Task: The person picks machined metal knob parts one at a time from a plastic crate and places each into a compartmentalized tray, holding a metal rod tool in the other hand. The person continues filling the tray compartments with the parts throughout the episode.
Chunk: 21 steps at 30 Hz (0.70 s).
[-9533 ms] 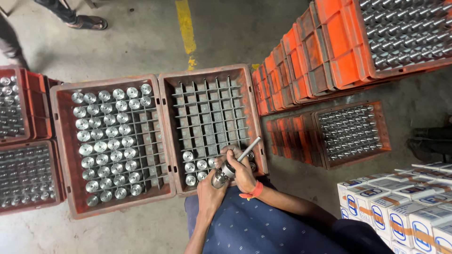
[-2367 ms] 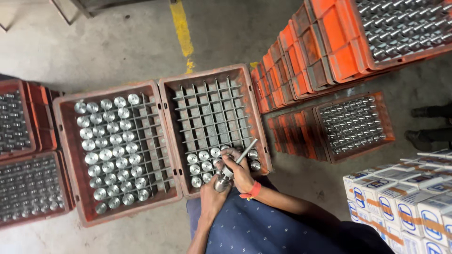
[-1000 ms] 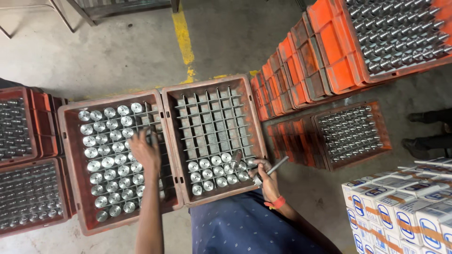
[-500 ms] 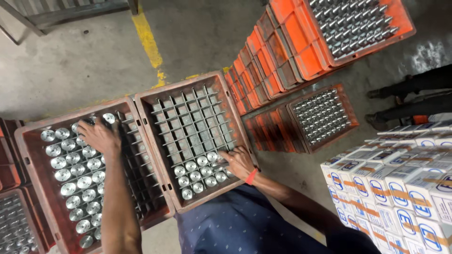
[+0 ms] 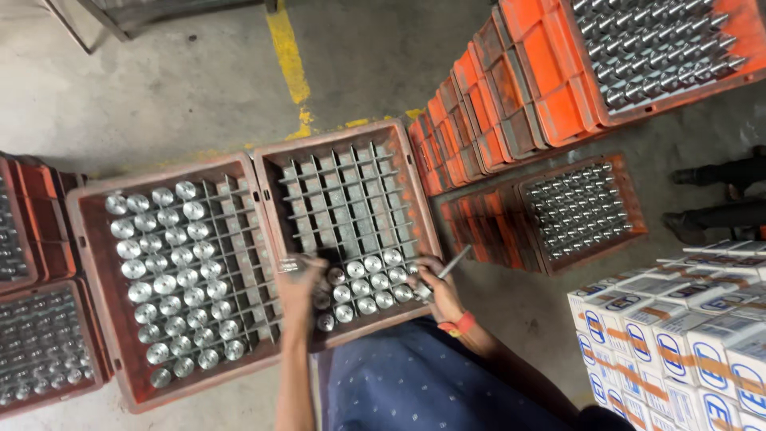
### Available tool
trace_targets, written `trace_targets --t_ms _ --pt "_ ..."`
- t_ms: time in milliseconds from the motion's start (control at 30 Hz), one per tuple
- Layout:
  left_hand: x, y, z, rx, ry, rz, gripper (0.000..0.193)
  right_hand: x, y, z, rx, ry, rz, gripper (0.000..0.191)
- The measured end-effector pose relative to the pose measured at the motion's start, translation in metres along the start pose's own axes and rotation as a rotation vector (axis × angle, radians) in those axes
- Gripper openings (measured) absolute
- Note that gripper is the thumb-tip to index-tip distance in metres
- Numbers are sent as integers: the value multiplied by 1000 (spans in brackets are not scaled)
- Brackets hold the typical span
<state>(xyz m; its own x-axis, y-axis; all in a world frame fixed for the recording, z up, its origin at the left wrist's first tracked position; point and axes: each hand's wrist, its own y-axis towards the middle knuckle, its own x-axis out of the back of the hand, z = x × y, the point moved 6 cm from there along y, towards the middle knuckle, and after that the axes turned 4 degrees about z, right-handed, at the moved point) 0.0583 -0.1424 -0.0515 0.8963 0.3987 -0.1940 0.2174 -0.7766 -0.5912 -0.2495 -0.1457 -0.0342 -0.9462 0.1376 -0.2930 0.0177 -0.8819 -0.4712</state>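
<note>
The left hand (image 5: 299,281) sits at centre frame, over the wall shared by two brown crates. Its fingers are curled around a metal part (image 5: 289,264), which shows as a blurred silver shape at the fingertips, just above the near-left corner of the right crate (image 5: 349,231). The right hand (image 5: 441,289) lies at the near-right corner of the same crate. It is closed around a slim metal rod (image 5: 455,261) that slants up and to the right, past the crate rim; an orange wristband (image 5: 457,326) circles the wrist. The right crate holds a grey divider grid. Its upper rows are open cells, and its two or three nearest rows carry round silver caps (image 5: 369,283). The left crate (image 5: 171,275), at lower left of the frame, is filled with round silver parts in most cells; its rightmost columns are bare grid. Orange crates (image 5: 479,120) lean in a row at upper centre-right, and another at upper right holds shafted metal parts. White and blue cartons (image 5: 678,327) are stacked at lower right. The floor (image 5: 175,88) is grey concrete with a yellow line (image 5: 289,56).
</note>
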Motion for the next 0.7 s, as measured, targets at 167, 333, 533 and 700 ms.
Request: trace_targets --t_ms 167,333,533,700 --pt "-66 -61 71 -125 453 216 34 -25 -16 -14 -77 72 -1 17" --pt "-88 -90 59 -122 646 268 35 -58 -19 -7 -132 233 143 16" --pt "-91 -141 -8 -223 436 136 48 -24 -9 -1 0 184 35 19" --pt "-63 -148 -16 -333 278 128 51 14 0 -3 23 160 46 15"
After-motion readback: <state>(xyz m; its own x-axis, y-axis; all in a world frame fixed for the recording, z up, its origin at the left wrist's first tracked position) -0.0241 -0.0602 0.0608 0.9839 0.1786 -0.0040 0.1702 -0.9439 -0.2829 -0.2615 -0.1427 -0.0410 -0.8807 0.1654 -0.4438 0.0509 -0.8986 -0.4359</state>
